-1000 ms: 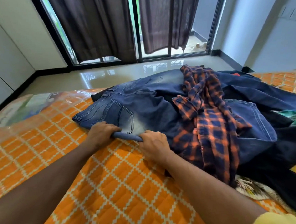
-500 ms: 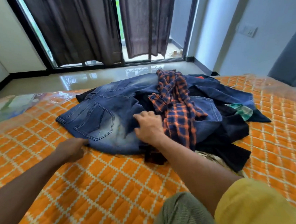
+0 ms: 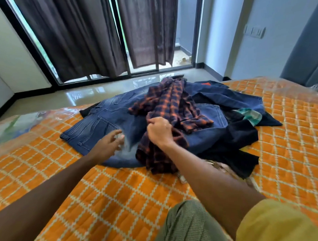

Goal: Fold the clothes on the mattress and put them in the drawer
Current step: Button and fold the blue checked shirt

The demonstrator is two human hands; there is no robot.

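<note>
Just left of the right hand (image 3: pixel 159 132), now gripping the orange-and-navy plaid shirt (image 3: pixel 169 109) atop the faded blue denim jeans (image 3: pixel 108 125), the released left hand (image 3: pixel 108 144) is hovering, spread-fingered, signalling shirt-clearing on the orange quilted mattress (image 3: pixel 103 194).

You are working in soft daylight that comes through the glass doors (image 3: pixel 152 66) far beyond your right hand (image 3: pixel 159 132), between the dark curtains (image 3: pixel 76 38). It glares off the polished floor (image 3: pixel 85 95) and off the plastic wrap (image 3: pixel 19 123) out past your left hand (image 3: pixel 106 146). Your left hand's fingers (image 3: pixel 119 135) smear with motion blur. Shadows under your forearms are faint. Straight frames bow toward the edges, and the dark garment (image 3: pixel 233 144) right of your grip is perhaps underexposed.
</note>
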